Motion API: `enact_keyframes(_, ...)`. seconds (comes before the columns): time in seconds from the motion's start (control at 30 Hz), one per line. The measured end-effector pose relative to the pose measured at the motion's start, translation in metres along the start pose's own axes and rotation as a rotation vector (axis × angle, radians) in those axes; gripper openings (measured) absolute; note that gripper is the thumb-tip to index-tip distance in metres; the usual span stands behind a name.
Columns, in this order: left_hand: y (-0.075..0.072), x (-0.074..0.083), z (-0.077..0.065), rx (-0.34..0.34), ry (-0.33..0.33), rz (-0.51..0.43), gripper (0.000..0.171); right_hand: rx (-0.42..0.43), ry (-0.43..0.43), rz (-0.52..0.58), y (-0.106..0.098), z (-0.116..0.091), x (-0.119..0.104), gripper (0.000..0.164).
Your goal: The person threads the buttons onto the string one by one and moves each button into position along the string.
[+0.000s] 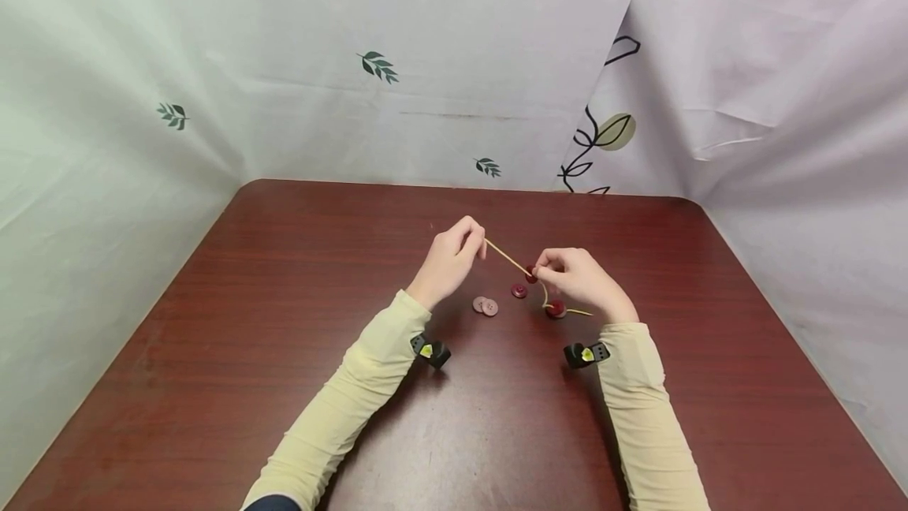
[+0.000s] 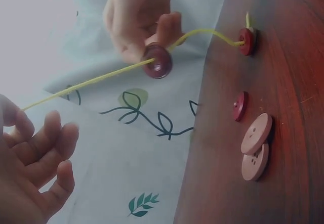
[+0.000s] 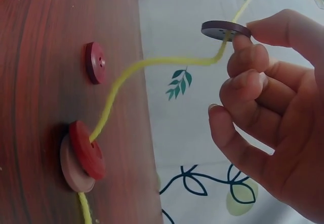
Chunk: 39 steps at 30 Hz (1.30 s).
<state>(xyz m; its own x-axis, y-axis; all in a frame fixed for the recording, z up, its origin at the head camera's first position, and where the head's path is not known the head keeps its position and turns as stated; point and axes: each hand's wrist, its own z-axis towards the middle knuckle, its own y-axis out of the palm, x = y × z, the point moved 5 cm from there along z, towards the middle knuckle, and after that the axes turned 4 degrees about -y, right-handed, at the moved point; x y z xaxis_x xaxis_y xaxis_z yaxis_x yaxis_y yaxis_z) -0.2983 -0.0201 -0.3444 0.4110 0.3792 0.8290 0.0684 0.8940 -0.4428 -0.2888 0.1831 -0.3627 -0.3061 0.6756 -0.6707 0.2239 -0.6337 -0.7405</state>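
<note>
A yellow string [image 1: 507,256] runs taut from my left hand [image 1: 452,257], which pinches its upper end, to a dark red button [image 2: 158,62]. My right hand [image 1: 578,278] pinches that button at its rim, between thumb and index finger, above the table. In the right wrist view the string passes through the button [image 3: 223,30] and curves down to a red button [image 3: 87,150]. Against that one lies a pink button [image 3: 71,166], also on the string, whose tail sticks out beyond them on the table.
On the brown table [image 1: 284,322] a loose dark red button [image 1: 519,291] lies between the hands. Two pink buttons [image 1: 489,307] overlap beside it, nearer the left wrist. Pale printed cloth [image 1: 426,61] hangs behind the table and at its sides.
</note>
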Motion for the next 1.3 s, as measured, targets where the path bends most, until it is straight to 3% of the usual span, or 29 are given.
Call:
enact_keyframes(0.23, -0.005, -0.001, 0.001, 0.051, -0.004, -0.028, 0.025, -0.053, -0.005, 0.027, 0.002, -0.001, 0.008, 0.014)
enact_keyframes(0.5, -0.015, 0.004, 0.001, 0.107, -0.024, -0.141, 0.026, -0.105, 0.039, 0.081, 0.003, -0.002, 0.017, 0.015)
enact_keyframes(0.83, -0.015, 0.007, 0.003, 0.093, -0.059, -0.14, 0.026, -0.151, 0.084, 0.062, 0.003, -0.007, 0.029, 0.016)
enact_keyframes(1.3, -0.013, 0.003, 0.002, 0.089, -0.011, -0.131, 0.025, -0.221, 0.047, -0.014, 0.003, -0.01, 0.044, 0.015)
